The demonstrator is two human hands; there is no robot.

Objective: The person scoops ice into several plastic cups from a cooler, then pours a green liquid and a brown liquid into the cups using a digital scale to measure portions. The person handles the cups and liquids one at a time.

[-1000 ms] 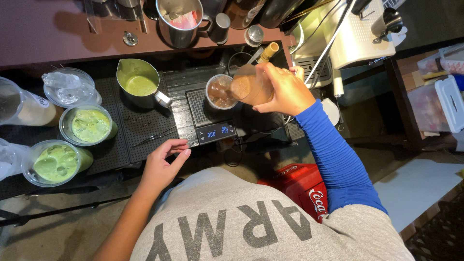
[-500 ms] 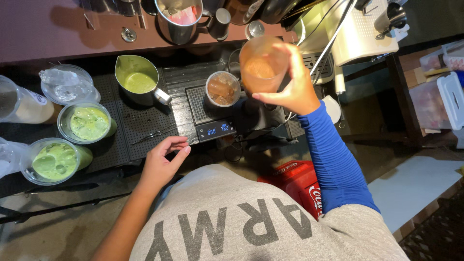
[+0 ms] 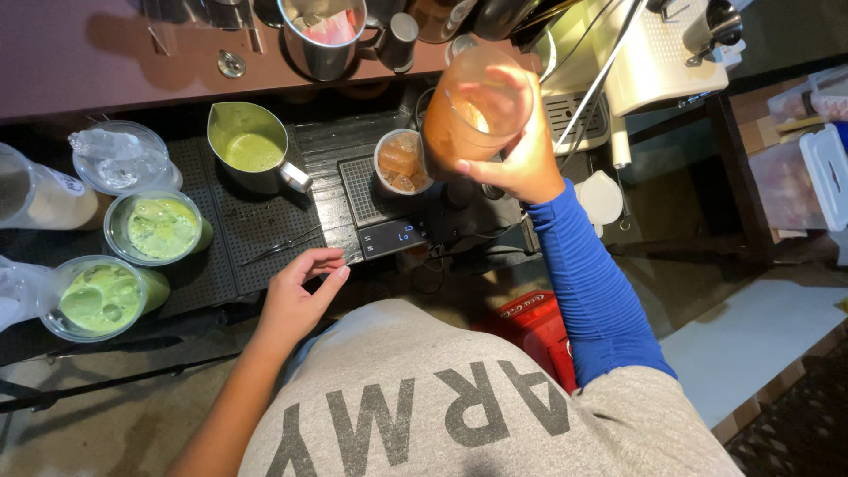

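Right hand [image 3: 521, 168] has a firm grip on the clear plastic cup [image 3: 477, 110] of brown drink, held up in the air at about one o'clock from the iced cup [image 3: 402, 162] sitting on the small scale [image 3: 380, 212]. Left hand [image 3: 296, 296] rests loosely open at the surface edge, gripping nothing. At nine o'clock, two green drinks [image 3: 159, 228] stand beside the metal pitcher [image 3: 252, 146].

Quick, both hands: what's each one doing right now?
Left hand: open, holding nothing, near the scale.
Right hand: closed around a brown drink cup.
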